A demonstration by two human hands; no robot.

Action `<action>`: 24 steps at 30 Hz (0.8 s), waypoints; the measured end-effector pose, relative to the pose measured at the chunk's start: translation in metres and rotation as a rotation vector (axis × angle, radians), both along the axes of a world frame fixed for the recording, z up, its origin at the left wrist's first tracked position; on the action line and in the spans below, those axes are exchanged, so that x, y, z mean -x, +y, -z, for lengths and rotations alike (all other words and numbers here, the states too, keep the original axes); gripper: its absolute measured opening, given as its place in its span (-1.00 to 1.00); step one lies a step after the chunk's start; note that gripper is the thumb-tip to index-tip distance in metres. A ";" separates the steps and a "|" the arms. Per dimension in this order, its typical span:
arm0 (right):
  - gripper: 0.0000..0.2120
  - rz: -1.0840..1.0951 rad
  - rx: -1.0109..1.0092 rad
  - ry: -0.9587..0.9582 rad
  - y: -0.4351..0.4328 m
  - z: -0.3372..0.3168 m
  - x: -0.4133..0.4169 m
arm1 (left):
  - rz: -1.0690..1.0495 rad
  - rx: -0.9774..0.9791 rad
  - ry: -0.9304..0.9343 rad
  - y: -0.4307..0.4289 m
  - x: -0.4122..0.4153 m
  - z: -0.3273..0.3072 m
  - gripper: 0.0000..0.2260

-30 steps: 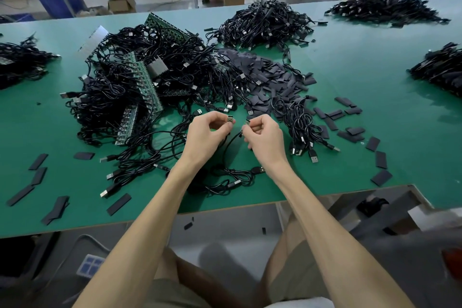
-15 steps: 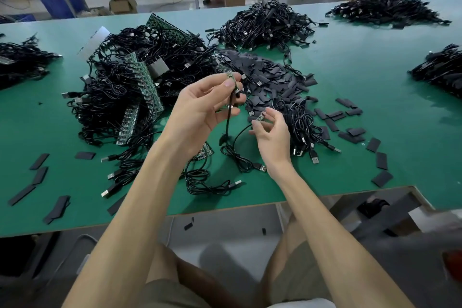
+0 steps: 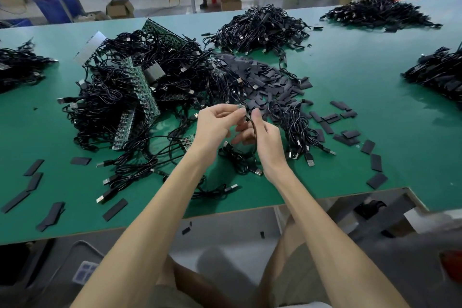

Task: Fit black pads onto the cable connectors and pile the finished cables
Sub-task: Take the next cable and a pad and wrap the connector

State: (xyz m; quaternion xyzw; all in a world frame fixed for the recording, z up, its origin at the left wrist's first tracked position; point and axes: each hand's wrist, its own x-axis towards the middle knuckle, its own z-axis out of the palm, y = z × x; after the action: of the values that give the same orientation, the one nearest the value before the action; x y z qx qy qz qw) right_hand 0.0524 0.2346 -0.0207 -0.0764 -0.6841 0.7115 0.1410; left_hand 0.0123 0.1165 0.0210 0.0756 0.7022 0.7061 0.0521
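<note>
"So, from the head view, what's new?"

"Half a second back the left hand was lifted with the cable dangling, and the right hand sat lower, apart. Now the left hand has dropped and pinches the connector — the right hand has closed in, pinching the cable just below."

"Pad on yet?"

"Can't tell, too small. The pad heap lies just beyond the hands on the desk — I'd judge fitting comes next."
</note>
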 end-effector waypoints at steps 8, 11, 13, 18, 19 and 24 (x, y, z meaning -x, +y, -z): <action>-0.67 -0.032 0.077 0.022 0.005 0.000 0.002 | -0.030 0.233 0.163 -0.001 0.014 0.006 -0.85; -0.76 0.005 0.076 0.028 0.005 0.002 0.003 | -0.020 0.228 0.203 -0.001 0.017 0.008 -0.89; -0.82 0.066 0.120 0.033 0.006 0.004 0.003 | -0.033 0.211 0.236 -0.001 0.021 0.008 -0.93; -0.87 0.235 0.233 0.036 0.007 0.005 0.004 | 0.029 0.604 0.432 0.009 0.029 0.013 -0.77; -0.88 0.265 0.228 0.038 0.006 0.005 0.003 | 0.092 0.694 0.474 0.012 0.029 0.015 -0.75; -0.87 0.303 0.170 0.021 0.007 0.005 0.002 | 0.283 1.021 0.551 0.022 0.031 0.023 -0.68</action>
State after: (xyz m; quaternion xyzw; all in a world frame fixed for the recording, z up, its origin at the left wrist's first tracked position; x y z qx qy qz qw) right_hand 0.0506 0.2411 -0.0261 -0.1828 -0.6005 0.7383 0.2466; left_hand -0.0190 0.1389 -0.0018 0.3142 0.9235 0.2199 -0.0086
